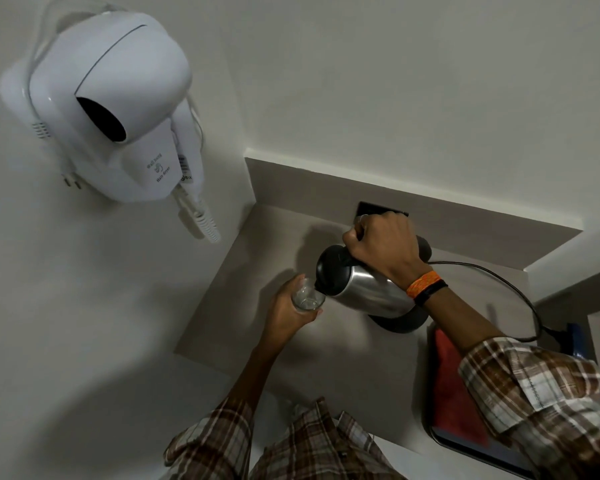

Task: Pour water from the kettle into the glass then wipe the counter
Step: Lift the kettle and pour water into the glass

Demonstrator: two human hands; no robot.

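A steel kettle [371, 289] with a black lid is tilted to the left above its round black base [400, 323]. My right hand [385, 245] grips its handle from above. The spout touches the rim of a clear glass [307, 297], which my left hand [286, 311] holds from the left, just over the grey counter [257, 258]. A red cloth [454, 389] lies on a dark tray at the right, partly hidden by my right sleeve.
A white wall-mounted hair dryer [108, 109] hangs at the upper left, its coiled cord dangling near the counter's back corner. The kettle's black power cord [520, 296] loops to the right. The dark tray [482, 448] sits at the counter's front right.
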